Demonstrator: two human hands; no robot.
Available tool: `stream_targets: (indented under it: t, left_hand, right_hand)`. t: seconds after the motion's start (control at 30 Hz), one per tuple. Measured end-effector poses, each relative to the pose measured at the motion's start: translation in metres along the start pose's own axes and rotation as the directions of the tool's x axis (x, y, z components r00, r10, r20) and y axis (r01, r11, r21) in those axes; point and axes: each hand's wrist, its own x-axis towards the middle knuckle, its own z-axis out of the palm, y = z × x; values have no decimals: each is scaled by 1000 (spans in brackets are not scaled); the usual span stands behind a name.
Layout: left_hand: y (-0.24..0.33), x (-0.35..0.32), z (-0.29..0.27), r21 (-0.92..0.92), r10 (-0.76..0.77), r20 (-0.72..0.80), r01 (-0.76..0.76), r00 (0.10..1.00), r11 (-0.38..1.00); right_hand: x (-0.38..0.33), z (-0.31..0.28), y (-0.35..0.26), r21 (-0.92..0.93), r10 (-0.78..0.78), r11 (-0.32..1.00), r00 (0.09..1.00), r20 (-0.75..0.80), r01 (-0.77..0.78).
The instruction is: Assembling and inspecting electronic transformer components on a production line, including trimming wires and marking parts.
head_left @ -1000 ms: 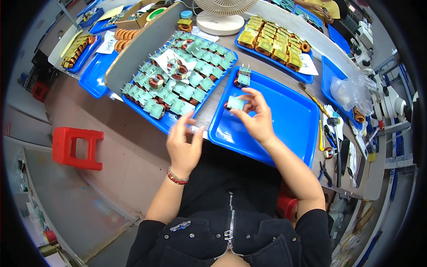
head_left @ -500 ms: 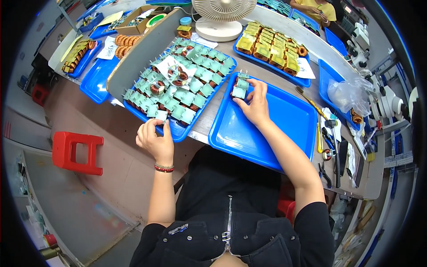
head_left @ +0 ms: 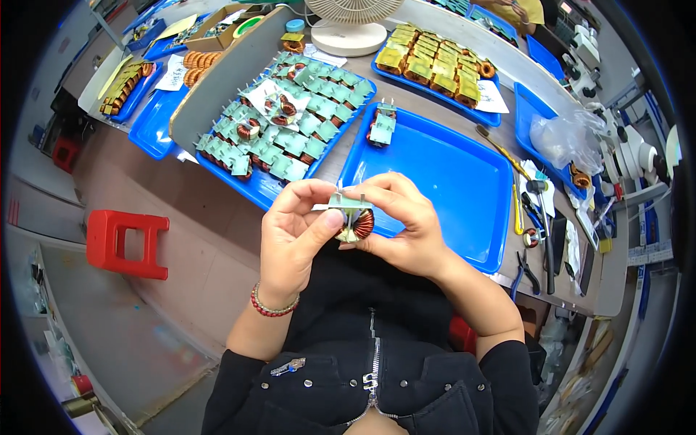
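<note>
Between both hands, in front of my chest, I hold a toroidal coil (head_left: 362, 224) with copper windings and a pale green plate with pins on its upper side. My left hand (head_left: 299, 225) pinches it from the left, thumb on the front. My right hand (head_left: 406, 226) grips it from the right, fingers at the plate and below the ring. Just beyond my hands is a blue tray (head_left: 449, 181) with a few green-plated coils (head_left: 382, 127) in its far left corner. To the left, a second blue tray (head_left: 259, 194) carries many green-plated coils (head_left: 290, 168) in rows.
A far tray holds yellow-wrapped coils (head_left: 435, 64), near a beige fan (head_left: 348, 35). On the right lie a brush (head_left: 500, 148), a hammer (head_left: 542, 210), pliers (head_left: 527, 274) and a plastic bag (head_left: 569, 136). A red stool (head_left: 129, 245) stands on the floor at left. Another person (head_left: 518, 11) sits beyond.
My left hand has lifted a coil from the near edge of the left tray. My right hand has let go of the coils in the right tray and joined it.
</note>
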Motion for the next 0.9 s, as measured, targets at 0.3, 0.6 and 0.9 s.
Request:
stream_targets:
  t: [0.3,0.6,0.9]
  left_hand:
    - [-14,-20,14,-64,-95,147,105,985,992]
    - [-30,-23,34,7,-127,133,127,983,992]
    - [-77,-27,37,115,-140,188,120,972,986]
  right_hand:
    - [-17,-16,-13,-101,-41,994,996,-80,33]
    - [-43,-23,-7,-187,-77,982,976,-203,39]
    - [-92,-28,-11,-290,-33,954,943,-331,-68]
